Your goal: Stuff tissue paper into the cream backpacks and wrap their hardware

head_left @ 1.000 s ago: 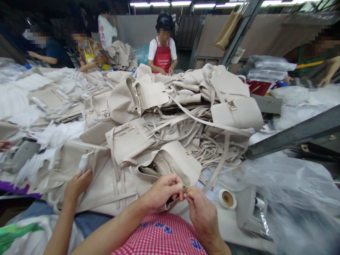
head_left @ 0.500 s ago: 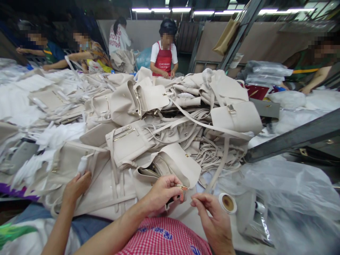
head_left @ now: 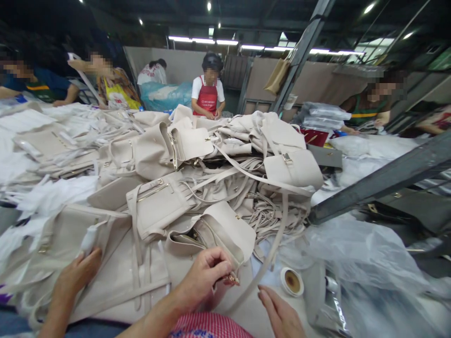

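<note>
My left hand (head_left: 207,274) is closed, its thumb and fingertips pinching a small gold-coloured metal fitting (head_left: 231,279) over my lap. Just beyond it lies a beige bag (head_left: 229,230) with its flap raised and zipped pocket showing. To the right, my right hand (head_left: 282,310) has its fingers stretched out and holds nothing that I can see. Beside that hand stands a small round white pot (head_left: 292,282) with brown stuff inside. A loose beige strap (head_left: 282,230) hangs down between the bag and the pot.
A co-worker's hand (head_left: 78,274) at left grips a white-wrapped piece on another beige bag (head_left: 59,249). Heaped beige bags (head_left: 151,145) cover the table ahead. At right are clear plastic sheets (head_left: 366,253) and a slanted metal beam (head_left: 380,178). Several people work around the table.
The view has tilted up and shifted right. My right hand's fingers have straightened from a pinch and moved lower. The left hand still pinches the fitting, now turned lower.
</note>
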Motion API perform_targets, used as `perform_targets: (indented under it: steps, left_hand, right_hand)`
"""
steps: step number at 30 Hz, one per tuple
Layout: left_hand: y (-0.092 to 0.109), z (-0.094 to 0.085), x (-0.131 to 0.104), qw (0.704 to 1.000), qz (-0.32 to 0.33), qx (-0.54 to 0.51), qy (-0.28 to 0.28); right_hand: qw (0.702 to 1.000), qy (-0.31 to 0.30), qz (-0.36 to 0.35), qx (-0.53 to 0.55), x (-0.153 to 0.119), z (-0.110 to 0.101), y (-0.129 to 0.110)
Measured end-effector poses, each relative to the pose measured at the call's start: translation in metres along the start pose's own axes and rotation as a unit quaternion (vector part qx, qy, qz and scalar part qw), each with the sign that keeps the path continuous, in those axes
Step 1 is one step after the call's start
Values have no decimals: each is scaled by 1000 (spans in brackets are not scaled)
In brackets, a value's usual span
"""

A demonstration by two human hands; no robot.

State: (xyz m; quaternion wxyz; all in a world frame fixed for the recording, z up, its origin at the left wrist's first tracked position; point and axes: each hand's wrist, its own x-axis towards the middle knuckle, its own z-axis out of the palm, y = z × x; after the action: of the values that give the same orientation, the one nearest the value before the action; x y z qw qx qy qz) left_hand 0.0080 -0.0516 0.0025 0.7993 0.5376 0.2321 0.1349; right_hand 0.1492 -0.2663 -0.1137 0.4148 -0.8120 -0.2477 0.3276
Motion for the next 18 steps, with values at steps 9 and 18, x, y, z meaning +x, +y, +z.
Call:
perform_targets:
  steps: [9,18]
  left_hand:
    - [7,-2,-18,959,170,220,-62]
    - [-2,-45,-13,979,135,100,115]
  right_hand:
    - [898,-57,51,433,70,42,-129]
    - [970,-22,-134,202,103,16,-141]
